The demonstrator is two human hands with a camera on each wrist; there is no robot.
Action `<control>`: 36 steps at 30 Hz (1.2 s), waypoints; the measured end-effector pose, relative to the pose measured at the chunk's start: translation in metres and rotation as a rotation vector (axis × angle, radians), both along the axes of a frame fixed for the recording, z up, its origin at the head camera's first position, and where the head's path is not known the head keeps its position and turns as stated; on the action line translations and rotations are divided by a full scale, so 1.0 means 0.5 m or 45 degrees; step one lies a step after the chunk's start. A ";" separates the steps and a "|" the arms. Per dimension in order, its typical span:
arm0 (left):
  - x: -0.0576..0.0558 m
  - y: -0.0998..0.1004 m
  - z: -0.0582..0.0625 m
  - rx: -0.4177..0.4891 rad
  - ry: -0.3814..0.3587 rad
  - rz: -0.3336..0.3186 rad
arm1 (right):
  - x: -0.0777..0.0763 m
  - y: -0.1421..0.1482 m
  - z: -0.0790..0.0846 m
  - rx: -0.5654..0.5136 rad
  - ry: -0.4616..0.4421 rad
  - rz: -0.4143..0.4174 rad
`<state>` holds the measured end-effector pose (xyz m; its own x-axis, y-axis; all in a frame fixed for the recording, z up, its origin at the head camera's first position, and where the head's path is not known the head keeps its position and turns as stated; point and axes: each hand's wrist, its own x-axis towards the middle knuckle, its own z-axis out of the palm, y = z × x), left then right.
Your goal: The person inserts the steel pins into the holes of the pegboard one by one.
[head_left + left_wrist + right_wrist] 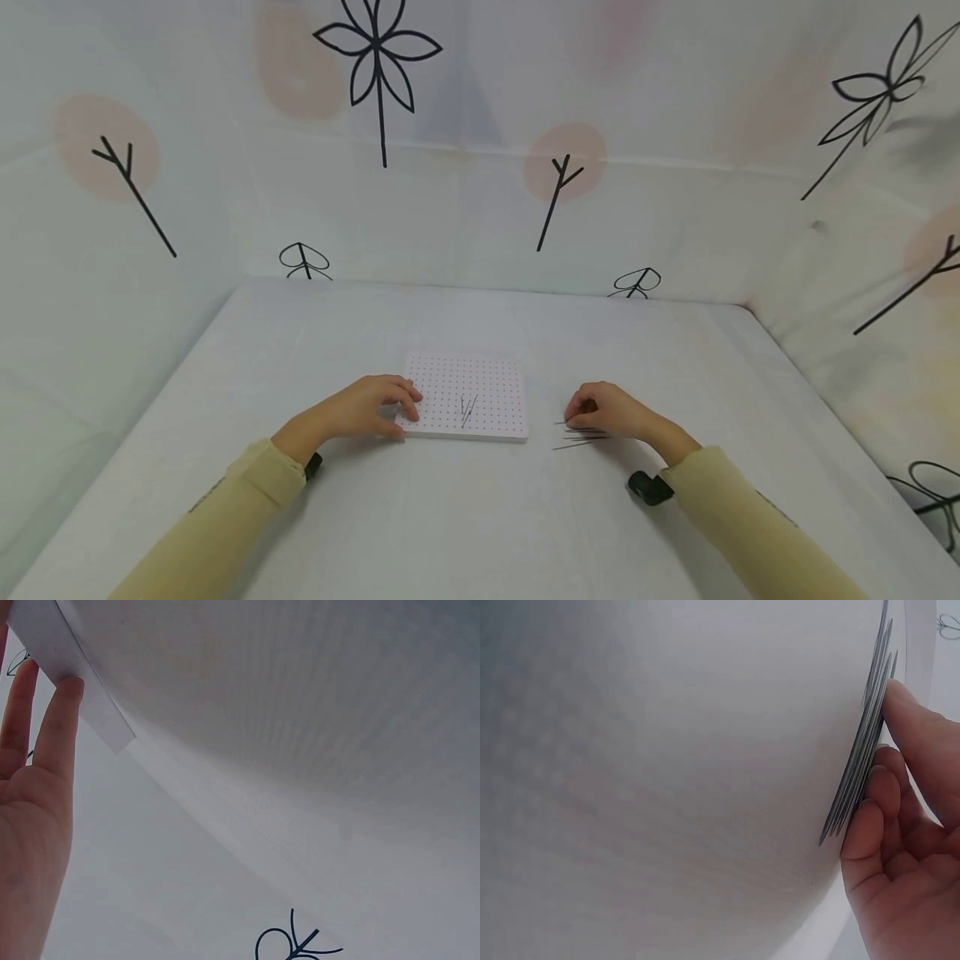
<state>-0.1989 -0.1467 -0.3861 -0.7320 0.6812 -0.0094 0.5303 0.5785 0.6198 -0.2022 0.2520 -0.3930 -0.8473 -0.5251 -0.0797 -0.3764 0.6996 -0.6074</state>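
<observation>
A white board with a grid of small holes lies flat on the table. Thin dark needles show at differing slants over its near middle part. My left hand rests at the board's left side, fingers loosely bent over the edge and thumb by the near corner. In the left wrist view, fingertips touch the board's side wall. To the board's right, my right hand pinches at a small bunch of grey pointed needles, thumb against them and the other fingers curled. Its index fingertip is hidden in the right wrist view.
The loose needles lie roughly side by side on the white tablecloth, just in front of the right hand. A dark wrist device hangs under the right sleeve. Printed fabric walls stand behind and at both sides.
</observation>
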 end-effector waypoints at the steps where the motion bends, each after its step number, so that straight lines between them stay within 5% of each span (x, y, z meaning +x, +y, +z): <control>1: 0.000 0.000 0.000 -0.002 0.001 0.000 | 0.000 0.000 0.000 0.003 0.000 0.004; 16: -0.003 -0.001 -0.004 -0.003 0.026 -0.006 | 0.001 0.002 0.004 -0.023 -0.074 0.039; 30: 0.001 0.001 0.001 0.003 0.028 -0.004 | 0.010 0.000 0.019 -0.118 0.053 -0.083; 36: 0.002 0.001 0.001 0.013 0.027 -0.008 | 0.016 -0.008 0.025 -0.183 0.012 -0.135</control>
<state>-0.1981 -0.1462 -0.3858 -0.7279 0.6855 0.0129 0.5469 0.5692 0.6139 -0.1940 0.2480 -0.3803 -0.8990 -0.4380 -0.0021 -0.3111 0.6418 -0.7009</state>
